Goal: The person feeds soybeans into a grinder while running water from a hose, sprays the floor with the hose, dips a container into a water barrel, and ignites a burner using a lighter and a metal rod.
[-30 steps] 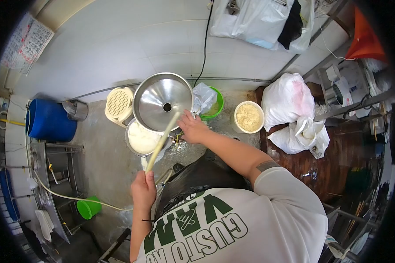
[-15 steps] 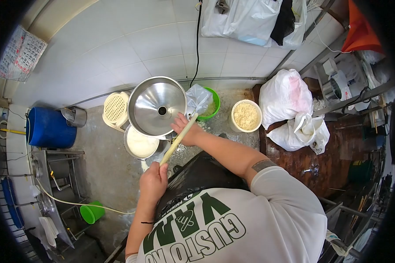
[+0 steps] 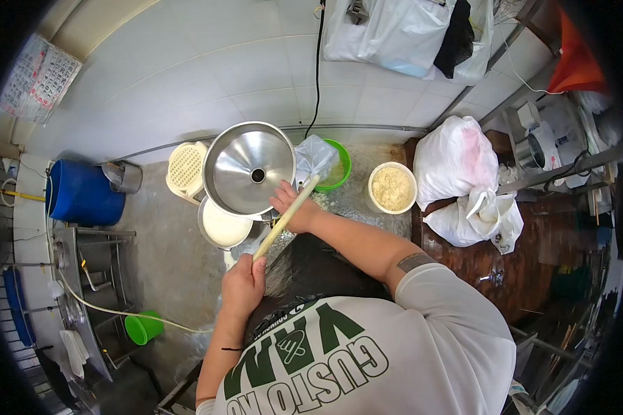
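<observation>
My left hand [image 3: 244, 282] is closed around the lower end of a pale stick [image 3: 284, 220], which slants up to the right. The stick crosses in front of my right hand [image 3: 294, 207], whose spread fingers lie at the lower right rim of a wide steel funnel-shaped bowl [image 3: 239, 155] with a dark hole in its middle. Below the bowl stands a pot of creamy white liquid [image 3: 226, 227]. A clear plastic bag [image 3: 315, 156] hangs over a green bucket [image 3: 339, 166] right of the bowl. Farther right, a white tub holds a crumbly yellow mass [image 3: 391, 188].
A cream perforated stool [image 3: 185, 168] stands left of the bowl. White sacks [image 3: 455, 162] lie on a brown platform at right. At left are a blue barrel [image 3: 86, 193], a metal rack [image 3: 93, 277], a hose [image 3: 121, 310] and another green bucket [image 3: 143, 328].
The stick's upper end has swung right, away from the bowl and across my right hand. My left hand has moved slightly right. My right hand has shifted slightly down the bowl's rim.
</observation>
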`<state>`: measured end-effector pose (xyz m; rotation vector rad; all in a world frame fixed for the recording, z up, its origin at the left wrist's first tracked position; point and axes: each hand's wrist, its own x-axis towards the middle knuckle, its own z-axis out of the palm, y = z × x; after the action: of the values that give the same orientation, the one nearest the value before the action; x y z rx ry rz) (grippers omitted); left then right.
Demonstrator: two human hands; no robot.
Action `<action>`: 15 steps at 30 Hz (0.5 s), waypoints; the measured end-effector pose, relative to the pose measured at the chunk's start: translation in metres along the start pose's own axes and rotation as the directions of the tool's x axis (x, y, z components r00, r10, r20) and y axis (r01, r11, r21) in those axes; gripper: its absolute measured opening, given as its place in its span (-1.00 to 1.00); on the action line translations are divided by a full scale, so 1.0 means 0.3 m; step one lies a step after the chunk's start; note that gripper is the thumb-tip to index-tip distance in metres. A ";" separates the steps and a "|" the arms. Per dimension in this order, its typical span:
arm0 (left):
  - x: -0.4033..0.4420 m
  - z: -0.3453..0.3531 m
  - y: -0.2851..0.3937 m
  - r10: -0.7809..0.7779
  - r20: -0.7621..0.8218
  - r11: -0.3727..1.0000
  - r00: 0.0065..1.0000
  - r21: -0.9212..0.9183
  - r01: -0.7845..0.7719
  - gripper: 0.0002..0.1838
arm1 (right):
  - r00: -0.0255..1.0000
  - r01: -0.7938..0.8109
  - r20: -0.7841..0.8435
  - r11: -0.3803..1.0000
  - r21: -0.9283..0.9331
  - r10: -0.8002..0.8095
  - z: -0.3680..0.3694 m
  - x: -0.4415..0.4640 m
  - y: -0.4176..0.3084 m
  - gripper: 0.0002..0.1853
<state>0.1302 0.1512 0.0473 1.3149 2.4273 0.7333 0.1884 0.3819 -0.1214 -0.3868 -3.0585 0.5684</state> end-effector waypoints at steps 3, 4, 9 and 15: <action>-0.004 0.011 0.019 -0.031 0.010 0.999 0.999 0.008 0.031 -0.63 | 1.000 0.011 0.021 1.000 0.014 -0.011 -0.012 -0.003 0.004 -0.18; -0.006 0.015 0.026 -0.049 0.013 0.999 0.999 0.015 0.049 -0.63 | 1.000 0.018 0.003 1.000 0.019 -0.018 -0.007 -0.003 0.008 -0.17; -0.057 0.021 0.019 -0.190 -0.087 0.982 0.978 -0.032 0.188 -0.64 | 0.994 0.031 0.098 0.997 0.077 -0.038 -0.063 0.001 0.011 -0.16; -0.185 -0.009 -0.054 -0.435 -0.244 0.890 0.867 0.026 0.454 -0.60 | 0.993 0.091 0.061 0.986 0.138 -0.100 -0.058 -0.003 0.032 -0.15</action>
<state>0.1479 0.0965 0.0410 0.6656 2.8252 0.6905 0.1925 0.3963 -0.1086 -0.2207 -3.0579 0.7937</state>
